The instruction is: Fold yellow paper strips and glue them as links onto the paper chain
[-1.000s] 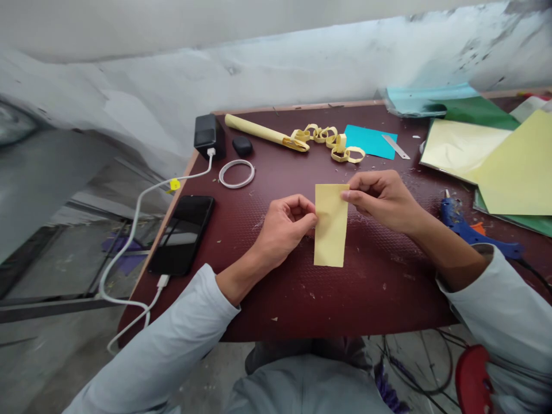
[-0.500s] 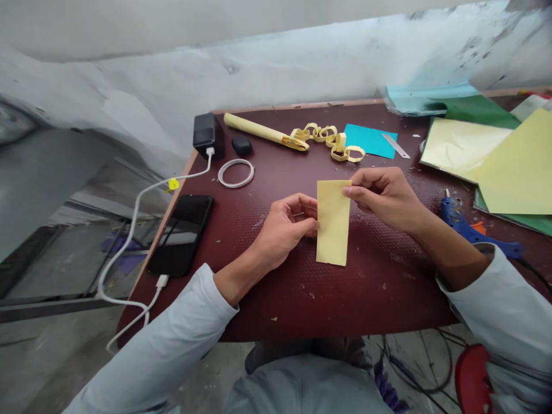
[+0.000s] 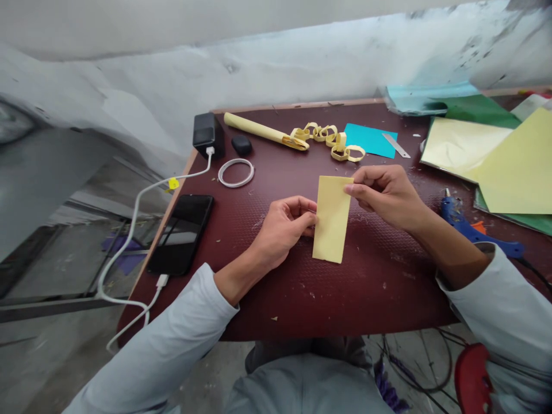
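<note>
Yellow paper strip held over the middle of the dark red table, long side running toward the person, slightly tilted. Right hand pinches its top right corner between thumb and fingertips, fingers curled closed on the paper. Left hand sits at the strip's left edge, fingers curled in, thumb and forefinger tips touching the edge about halfway down; looks like a light pinch, contact partly hidden. Both arms in light grey sleeves. Behind the strip: yellow paper chain of linked loops, touching the end of a rolled yellow paper tube. Teal paper piece just right of the chain, small metal ruler lying on its right edge. Far right: stack of yellow and green sheets, near it a blue glue gun beside the right forearm. Left side of table: black phone with white cable plugged in, cable running up to a black charger block; small black oval object next to it; white ring flat on the table. Paper scraps scattered on the tabletop.
</note>
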Tool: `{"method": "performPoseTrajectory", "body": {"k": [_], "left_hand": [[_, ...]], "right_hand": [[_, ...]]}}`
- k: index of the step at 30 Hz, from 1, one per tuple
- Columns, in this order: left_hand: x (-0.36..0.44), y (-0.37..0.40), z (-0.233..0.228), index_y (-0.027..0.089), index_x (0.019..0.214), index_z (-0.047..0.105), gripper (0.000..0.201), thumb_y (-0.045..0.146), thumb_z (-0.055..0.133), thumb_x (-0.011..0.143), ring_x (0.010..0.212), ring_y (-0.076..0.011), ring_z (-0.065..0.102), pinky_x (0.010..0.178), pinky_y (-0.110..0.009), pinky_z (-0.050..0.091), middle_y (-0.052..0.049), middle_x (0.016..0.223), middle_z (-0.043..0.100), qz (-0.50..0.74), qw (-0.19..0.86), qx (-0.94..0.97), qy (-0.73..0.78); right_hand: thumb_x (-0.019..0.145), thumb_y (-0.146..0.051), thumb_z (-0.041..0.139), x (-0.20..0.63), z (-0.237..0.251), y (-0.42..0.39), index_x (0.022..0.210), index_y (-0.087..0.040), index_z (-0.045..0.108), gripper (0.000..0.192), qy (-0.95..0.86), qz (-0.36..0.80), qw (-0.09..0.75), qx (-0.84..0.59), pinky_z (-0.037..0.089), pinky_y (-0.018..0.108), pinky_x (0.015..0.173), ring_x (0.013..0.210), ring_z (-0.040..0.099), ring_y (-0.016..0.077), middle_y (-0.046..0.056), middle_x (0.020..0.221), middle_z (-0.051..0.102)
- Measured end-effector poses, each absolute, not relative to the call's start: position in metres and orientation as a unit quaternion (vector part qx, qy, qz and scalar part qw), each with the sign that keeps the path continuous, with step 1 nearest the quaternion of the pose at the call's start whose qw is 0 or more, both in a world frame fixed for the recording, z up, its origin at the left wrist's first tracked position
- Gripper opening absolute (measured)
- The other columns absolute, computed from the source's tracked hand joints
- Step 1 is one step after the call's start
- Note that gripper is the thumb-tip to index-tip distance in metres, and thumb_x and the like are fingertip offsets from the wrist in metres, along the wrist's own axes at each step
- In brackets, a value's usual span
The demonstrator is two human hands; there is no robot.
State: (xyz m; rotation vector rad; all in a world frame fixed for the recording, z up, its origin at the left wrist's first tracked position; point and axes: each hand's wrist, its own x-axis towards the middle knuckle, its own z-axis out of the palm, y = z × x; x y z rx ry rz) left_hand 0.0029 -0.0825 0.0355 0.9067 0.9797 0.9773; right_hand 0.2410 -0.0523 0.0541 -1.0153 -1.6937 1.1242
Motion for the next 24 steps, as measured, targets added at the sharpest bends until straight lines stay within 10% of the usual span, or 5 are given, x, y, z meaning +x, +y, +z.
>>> {"method": "performPoseTrajectory", "body": {"k": [24], "left_hand": [[0.0050, -0.0833, 0.0353, 0.016, 0.071, 0.068, 0.029, 0.031, 0.092, 0.075, 0.071, -0.0115, 0.069, 0.064, -0.024, 0.064, -0.001, 0.079, 0.072, 0.466, 0.659, 0.416, 0.419]], "right_hand": [[0.094, -0.047, 0.089, 0.2362, 0.0588, -0.0569, 0.079, -0.020, 0.071, 0.035, -0.691, 0.468, 0.369, -0.408, 0.022, 0.032, 0.051, 0.057, 0.035, 0.0108, -0.004, 0.062, 0.048]]}}
